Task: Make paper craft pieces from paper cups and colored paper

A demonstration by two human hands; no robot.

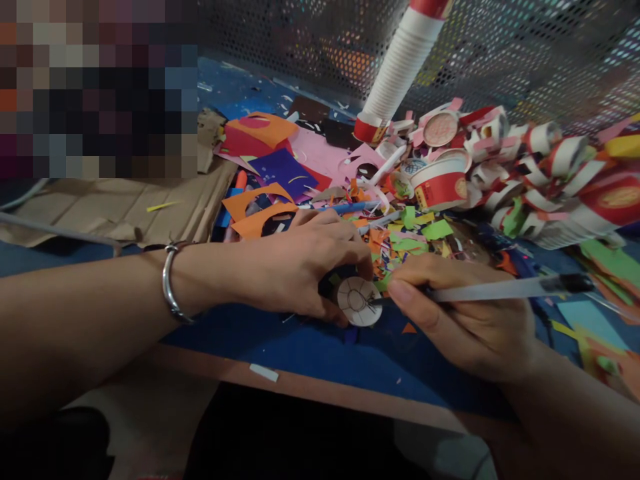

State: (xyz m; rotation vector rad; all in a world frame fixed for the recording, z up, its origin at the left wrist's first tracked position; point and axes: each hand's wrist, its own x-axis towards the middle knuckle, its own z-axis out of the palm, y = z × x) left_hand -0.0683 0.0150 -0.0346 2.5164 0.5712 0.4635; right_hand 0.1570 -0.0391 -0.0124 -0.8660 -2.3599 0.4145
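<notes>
My left hand [300,263] is closed round a small white paper disc [359,302] with thin lines drawn on it, pinning it to the blue tabletop [310,347]. A silver bangle [170,283] sits on that wrist. My right hand [460,313] grips a pale pen [505,288] with a dark far end, and its tip touches the disc's right edge. The two hands nearly meet over the disc.
Coloured paper scraps [410,233] and larger paper sheets [280,167] litter the table behind my hands. A red and white paper cup [440,183] stands among cut cup strips [550,160]. A stack of cups [400,67] leans against a perforated metal screen [525,53]. Flattened cardboard [115,207] lies at left.
</notes>
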